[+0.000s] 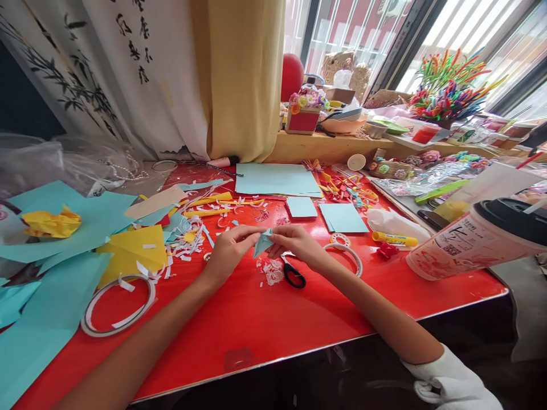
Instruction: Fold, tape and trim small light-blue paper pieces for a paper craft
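Between my two hands is a small piece of folded light-blue paper (262, 244), held above the red table. My left hand (233, 249) pinches its left side with thumb and fingers. On the other side, my right hand (297, 244) grips its upper right edge. Black-handled scissors (294, 276) lie just below my right hand, their blades partly hidden. Beside them sits a heap of white paper scraps (273, 271). A roll of tape (358, 263) rests right of my right wrist, partly covered by it.
Stacked blue squares (301, 207) and larger blue sheets (273, 179) lie behind my hands. Left are a tape roll (88, 319), yellow paper (137, 250) and large blue sheets (64, 319). A lidded drink cup (465, 242) and a yellow glue stick (394, 238) stand and lie right.
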Demonstrator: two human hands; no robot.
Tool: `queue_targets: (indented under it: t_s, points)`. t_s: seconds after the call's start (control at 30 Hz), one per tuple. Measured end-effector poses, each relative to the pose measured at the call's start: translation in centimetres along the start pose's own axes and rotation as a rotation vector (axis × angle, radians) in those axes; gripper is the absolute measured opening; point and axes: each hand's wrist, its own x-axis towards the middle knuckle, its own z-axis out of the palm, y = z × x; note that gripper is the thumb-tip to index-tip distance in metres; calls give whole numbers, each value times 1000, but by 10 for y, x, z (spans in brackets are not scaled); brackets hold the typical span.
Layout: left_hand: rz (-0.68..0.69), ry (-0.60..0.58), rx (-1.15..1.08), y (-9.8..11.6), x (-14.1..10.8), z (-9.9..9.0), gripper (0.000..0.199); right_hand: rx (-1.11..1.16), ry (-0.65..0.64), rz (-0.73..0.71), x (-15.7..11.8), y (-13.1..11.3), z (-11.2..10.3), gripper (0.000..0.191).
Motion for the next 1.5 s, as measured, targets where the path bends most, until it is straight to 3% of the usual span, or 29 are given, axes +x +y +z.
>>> queue_targets:
  t_s: [0.27, 0.5, 0.67, 1.17, 1.33, 1.5]
  points:
    - [-87, -58, -145, -7, 5, 1, 25, -209, 34, -143, 2, 6, -1, 28]
    - [-117, -2, -105, -8, 4, 2, 26, -98, 3, -90, 3, 5, -1, 30]
    - [-96, -34, 33, -7, 3, 0, 26, -94, 46, -108, 2, 6, 1, 31]
    - [-84, -38, 114, -8, 3, -1, 24, -315, -41, -109, 1, 10, 6, 29]
    - [-83, -16, 69, -12, 6, -3, 23, -147, -16, -115, 2, 13, 9, 29]
    - [-76, -107, 66, -10, 7, -4, 24, 41, 80, -84, 1, 9, 8, 26]
